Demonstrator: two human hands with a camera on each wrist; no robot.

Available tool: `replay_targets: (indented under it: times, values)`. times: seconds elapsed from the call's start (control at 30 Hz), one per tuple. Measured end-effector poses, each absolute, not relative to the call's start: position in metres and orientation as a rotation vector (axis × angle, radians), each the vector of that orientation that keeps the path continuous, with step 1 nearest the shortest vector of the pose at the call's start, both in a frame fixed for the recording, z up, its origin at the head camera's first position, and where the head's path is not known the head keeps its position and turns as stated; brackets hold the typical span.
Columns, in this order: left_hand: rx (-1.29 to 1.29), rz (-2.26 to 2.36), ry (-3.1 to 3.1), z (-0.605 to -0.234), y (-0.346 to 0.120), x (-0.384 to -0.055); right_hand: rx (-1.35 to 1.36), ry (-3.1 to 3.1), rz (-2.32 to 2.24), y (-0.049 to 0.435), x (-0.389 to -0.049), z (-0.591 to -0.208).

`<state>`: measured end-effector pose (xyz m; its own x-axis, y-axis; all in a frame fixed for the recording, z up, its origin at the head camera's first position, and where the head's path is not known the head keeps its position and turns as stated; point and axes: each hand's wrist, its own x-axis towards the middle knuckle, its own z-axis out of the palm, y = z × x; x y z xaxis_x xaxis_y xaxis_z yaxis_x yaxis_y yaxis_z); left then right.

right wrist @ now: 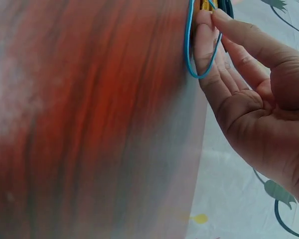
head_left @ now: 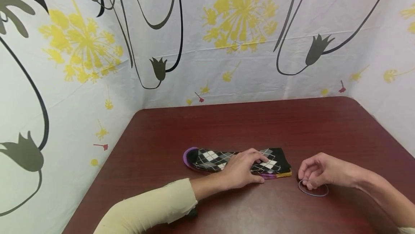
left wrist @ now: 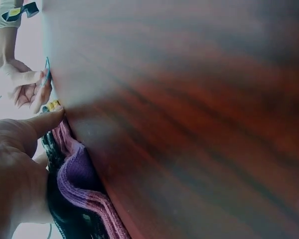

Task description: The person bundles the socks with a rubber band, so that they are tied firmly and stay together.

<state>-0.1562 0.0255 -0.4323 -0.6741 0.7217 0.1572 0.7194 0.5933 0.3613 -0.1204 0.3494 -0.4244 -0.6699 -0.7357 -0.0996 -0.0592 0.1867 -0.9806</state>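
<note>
A stack of socks [head_left: 210, 160] lies lengthwise on the table, with a black, white and grey argyle sock on top and purple and yellow layers showing beneath. My left hand [head_left: 241, 169] rests across the middle of the stack, fingers over the top, thumb along the near edge. In the left wrist view, folded pink and purple sock layers [left wrist: 82, 172] bulge beside that hand. To the right of the cuffs, my right hand [head_left: 319, 172] pinches a thin blue elastic band [right wrist: 188, 50] between thumb and fingertips. The band hangs as an open loop, low over the table.
The dark red-brown wooden table [head_left: 181, 127] has rounded far corners. A white cloth [head_left: 246, 75] printed with grey tulips and yellow flowers surrounds it at the back and sides. A small dark device [left wrist: 20, 12] is strapped to the right wrist.
</note>
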Motion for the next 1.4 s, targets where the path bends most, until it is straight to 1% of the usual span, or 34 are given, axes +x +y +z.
replay_targets:
  times: [0.17, 0.3, 0.53, 0.67, 0.83, 1.0, 1.13, 1.3, 1.4]
  values:
    - [1.301, 0.581, 2.818, -0.432, 0.027, -0.157, -0.703, 1.857, -1.542, 0.348, -0.12, -0.424]
    - [1.384, 0.466, 2.85, -0.432, 0.027, -0.156, -0.612, 1.823, -1.588, 0.345, -0.119, -0.422]
    - [1.563, 0.222, 2.94, -0.43, 0.03, -0.153, -0.372, 1.603, -1.836, 0.344, -0.12, -0.414]
    - [1.636, 0.133, 2.979, -0.431, 0.032, -0.153, -0.324, 1.474, -1.967, 0.344, -0.121, -0.412]
    - [1.682, 0.176, 3.017, -0.433, 0.033, -0.155, -0.382, 1.375, -2.021, 0.342, -0.12, -0.415]
    - [1.682, 0.263, 3.022, -0.434, 0.032, -0.158, -0.501, 1.348, -2.067, 0.341, -0.122, -0.422]
    - [1.674, 0.304, 3.014, -0.434, 0.033, -0.159, -0.546, 1.366, -2.13, 0.34, -0.124, -0.429]
    - [1.641, 0.365, 3.003, -0.433, 0.033, -0.161, -0.491, 1.356, -2.186, 0.34, -0.123, -0.433]
    - [1.604, 0.397, 2.995, -0.433, 0.034, -0.162, -0.413, 1.408, -2.172, 0.339, -0.122, -0.432]
